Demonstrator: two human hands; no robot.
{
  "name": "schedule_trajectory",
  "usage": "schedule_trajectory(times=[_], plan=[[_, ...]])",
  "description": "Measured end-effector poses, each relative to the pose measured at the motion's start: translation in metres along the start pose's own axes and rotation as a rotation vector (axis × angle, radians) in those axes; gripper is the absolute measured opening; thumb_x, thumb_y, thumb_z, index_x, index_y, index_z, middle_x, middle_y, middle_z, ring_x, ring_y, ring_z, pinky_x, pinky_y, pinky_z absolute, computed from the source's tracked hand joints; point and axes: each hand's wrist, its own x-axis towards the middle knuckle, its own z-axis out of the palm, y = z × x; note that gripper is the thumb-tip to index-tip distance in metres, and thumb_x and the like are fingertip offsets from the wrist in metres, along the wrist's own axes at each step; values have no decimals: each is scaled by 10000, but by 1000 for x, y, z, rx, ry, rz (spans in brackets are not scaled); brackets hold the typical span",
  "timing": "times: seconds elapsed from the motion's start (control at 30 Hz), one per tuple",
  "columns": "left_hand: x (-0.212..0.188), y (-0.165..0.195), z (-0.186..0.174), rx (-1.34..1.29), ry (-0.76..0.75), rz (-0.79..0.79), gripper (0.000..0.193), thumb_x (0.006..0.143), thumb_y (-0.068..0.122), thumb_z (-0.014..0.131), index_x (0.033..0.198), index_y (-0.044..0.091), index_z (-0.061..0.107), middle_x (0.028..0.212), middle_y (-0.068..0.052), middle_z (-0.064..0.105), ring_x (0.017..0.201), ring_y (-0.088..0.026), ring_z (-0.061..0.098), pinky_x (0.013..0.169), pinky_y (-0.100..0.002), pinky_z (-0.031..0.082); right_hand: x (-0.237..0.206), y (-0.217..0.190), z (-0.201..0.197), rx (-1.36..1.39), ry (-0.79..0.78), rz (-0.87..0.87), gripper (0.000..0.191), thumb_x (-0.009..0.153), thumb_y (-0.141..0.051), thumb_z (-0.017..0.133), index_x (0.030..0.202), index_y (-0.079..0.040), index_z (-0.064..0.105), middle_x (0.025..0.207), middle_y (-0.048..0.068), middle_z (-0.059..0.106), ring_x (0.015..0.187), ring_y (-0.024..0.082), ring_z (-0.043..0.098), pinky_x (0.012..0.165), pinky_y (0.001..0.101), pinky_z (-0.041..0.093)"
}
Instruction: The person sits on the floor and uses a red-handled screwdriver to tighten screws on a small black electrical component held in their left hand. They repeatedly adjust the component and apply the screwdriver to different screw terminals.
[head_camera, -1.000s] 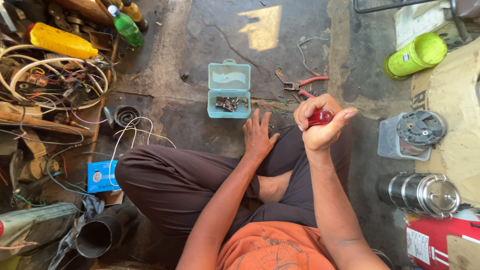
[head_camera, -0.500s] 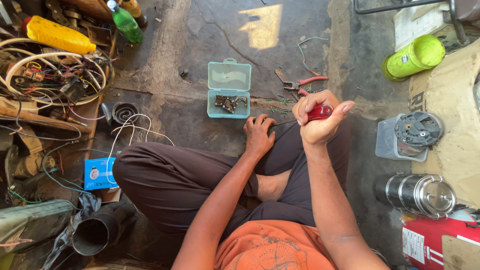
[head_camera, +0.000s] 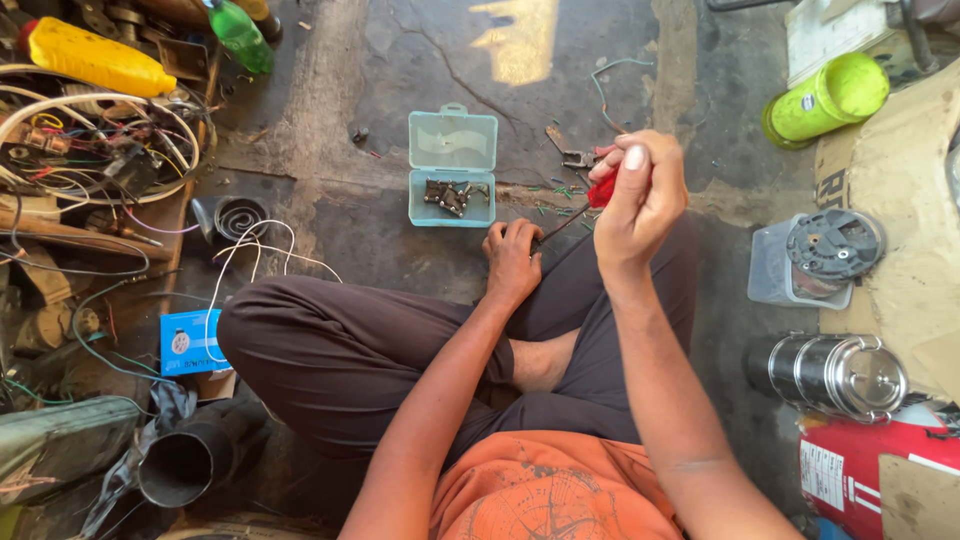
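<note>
1. The right hand (head_camera: 640, 200) is raised above the right knee, its fingers curled tight around the red handle of a screwdriver (head_camera: 600, 190), thumb on top.
2. The screwdriver's dark shaft slants down and to the left, toward the left hand (head_camera: 512, 262).
3. The left hand rests low by the knee, fingers bent and pressed together at the shaft's tip; what they pinch is too small to tell.
4. An open pale blue plastic box (head_camera: 452, 150) lies on the concrete floor (head_camera: 330, 120) just beyond the left hand, with small dark metal parts in its lower half.
5. Red-handled pliers (head_camera: 580, 158) lie on the floor behind the right hand.
6. A steel container (head_camera: 830, 372) lies to the right.
</note>
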Motion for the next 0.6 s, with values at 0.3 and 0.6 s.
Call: schedule_trajectory(times=[0.3,0.6], plan=[[-3,5,-2,14,26,20,440,724,55,807,1123,152,652,1269,-31,581,1286,-362,429,1073,-534,341,6,35,-15,864,-461,359,335,1116,-256,442,883,-19,483,665,85,509,560,149,463,664,316,462],[-5,8,-3,86,100,131,326,781,157,800,1079,143,667,1180,-38,610,1202,-329,498,1058,-495,376,-23,16,7,338,-98,179,353,1171,-308,378,1043,-5,508,835,97,545,676,154,546,661,298,490]])
